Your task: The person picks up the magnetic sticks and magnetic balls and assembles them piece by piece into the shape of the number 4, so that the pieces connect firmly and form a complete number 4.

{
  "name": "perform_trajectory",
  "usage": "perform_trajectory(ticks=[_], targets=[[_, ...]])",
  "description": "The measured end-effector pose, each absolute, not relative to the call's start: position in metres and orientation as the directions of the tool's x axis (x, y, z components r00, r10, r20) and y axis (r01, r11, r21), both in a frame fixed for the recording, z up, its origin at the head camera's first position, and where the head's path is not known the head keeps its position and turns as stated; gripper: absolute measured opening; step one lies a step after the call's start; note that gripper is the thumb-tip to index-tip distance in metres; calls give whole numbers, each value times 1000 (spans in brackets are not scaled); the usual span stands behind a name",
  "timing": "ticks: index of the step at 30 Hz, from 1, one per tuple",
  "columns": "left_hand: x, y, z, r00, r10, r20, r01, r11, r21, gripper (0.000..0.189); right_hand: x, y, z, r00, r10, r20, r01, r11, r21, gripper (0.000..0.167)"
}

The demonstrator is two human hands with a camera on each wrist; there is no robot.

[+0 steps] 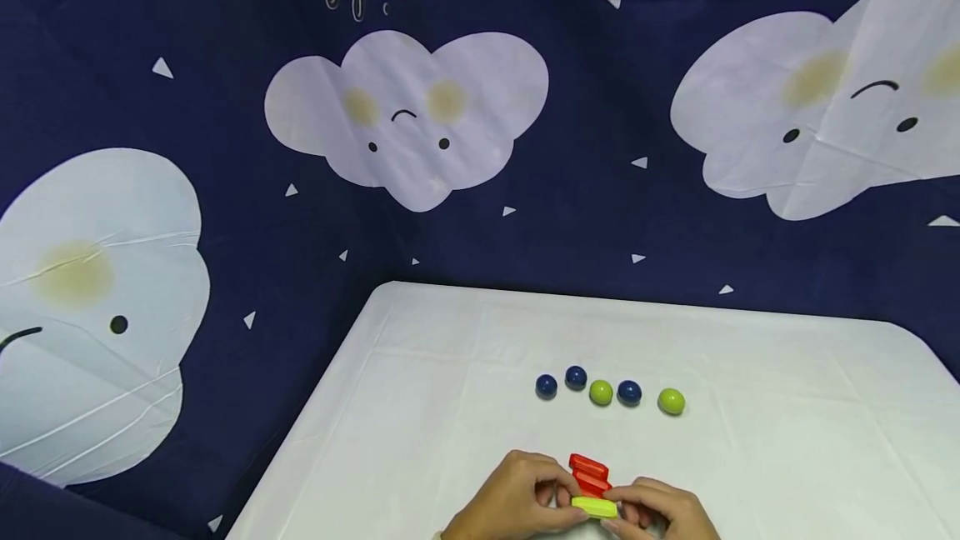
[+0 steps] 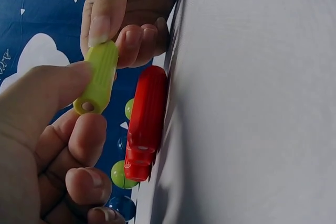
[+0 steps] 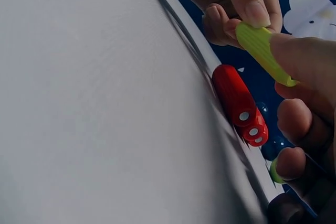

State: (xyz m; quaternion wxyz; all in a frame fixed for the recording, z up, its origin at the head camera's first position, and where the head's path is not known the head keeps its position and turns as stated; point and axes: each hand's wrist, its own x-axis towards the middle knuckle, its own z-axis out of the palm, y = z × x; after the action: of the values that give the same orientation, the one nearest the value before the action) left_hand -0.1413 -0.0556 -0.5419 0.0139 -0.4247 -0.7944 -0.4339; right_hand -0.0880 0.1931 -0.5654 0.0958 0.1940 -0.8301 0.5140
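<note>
Both hands pinch one yellow-green ribbed rod [image 1: 595,507] above the white table [image 1: 420,407], near its front. Thumb and index finger of my left hand [image 1: 513,494] hold its left part; those of my right hand [image 1: 663,507] pinch the right end. A small round disc shows in the rod's near end in the left wrist view. Red rods [image 1: 589,466] lie side by side on the table just beyond the hands, untouched. In the right wrist view the red rods [image 3: 234,95] show silvery discs at their ends. The fingers partly hide the yellow-green rod.
Farther back on the table is a loose row of glossy balls: dark blue balls [image 1: 576,377] and green balls [image 1: 671,401]. A dark blue cloth [image 1: 585,257] printed with white clouds [image 1: 420,123] hangs behind and to the left of the table.
</note>
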Motion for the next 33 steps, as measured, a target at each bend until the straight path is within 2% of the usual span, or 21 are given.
perform_trajectory(ticks=[9, 19, 26, 30, 33], targets=[[-139, -55, -545, -665, 646, 376, 658, 268, 704, 10, -85, 189, -563, -946, -172, 275, -322, 412, -852, 21], [-141, -53, -543, -666, 635, 392, 666, 269, 696, 11, -85, 188, -559, -952, -117, 283, -305, 420, -855, 21], [-140, -51, -541, -663, 610, 434, 693, 281, 664, 17, -84, 183, -557, -959, -7, 283, -256, 455, -853, 26], [-143, -54, -540, -700, 570, 431, 656, 276, 702, 13, -86, 179, -554, -961, 32, 274, -226, 480, -848, 23], [-149, -57, -541, -767, 485, 419, 596, 298, 746, 7, -88, 176, -549, -968, 65, 244, -184, 482, -857, 20]])
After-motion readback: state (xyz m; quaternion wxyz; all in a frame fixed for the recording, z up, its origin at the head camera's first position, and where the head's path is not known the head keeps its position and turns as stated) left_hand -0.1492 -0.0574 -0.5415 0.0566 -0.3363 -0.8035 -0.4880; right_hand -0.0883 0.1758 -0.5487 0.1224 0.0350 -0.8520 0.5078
